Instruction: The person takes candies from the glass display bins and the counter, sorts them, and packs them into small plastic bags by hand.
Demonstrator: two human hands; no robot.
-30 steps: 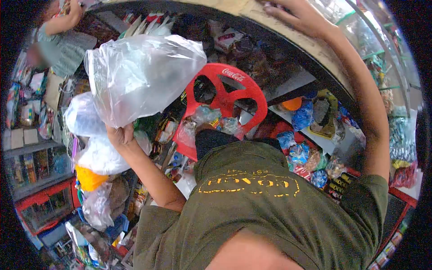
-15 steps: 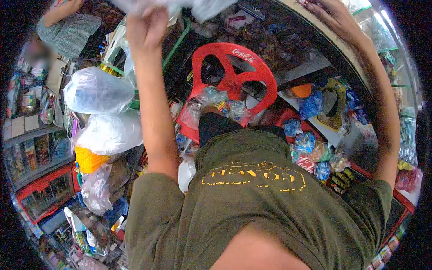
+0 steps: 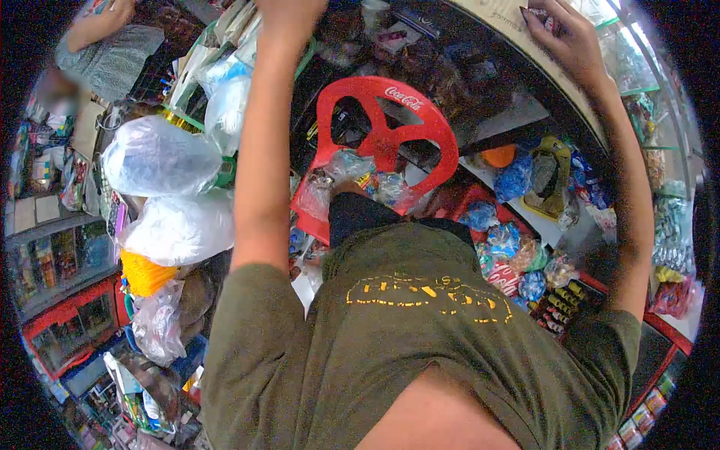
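Observation:
My left hand is cut off by the top edge, its fingers out of sight, so what it holds is hidden. My right hand is at the counter's pale edge, fingers curled around something small with red and white on it, too small to name. Between my arms is a red chair with white lettering, small clear plastic bags on it. White plastic bags hang left of my left forearm, with a bundle in clear plastic above them.
Another person in a grey top is at the upper left. A yellow-orange mesh bag hangs on the left. Blue bundles and an orange item lie on the right shelf. Glass shelves line the far right.
My left hand has risen from the left to the top edge, and the large clear bag in it has left view. My right hand's fingers have curled in.

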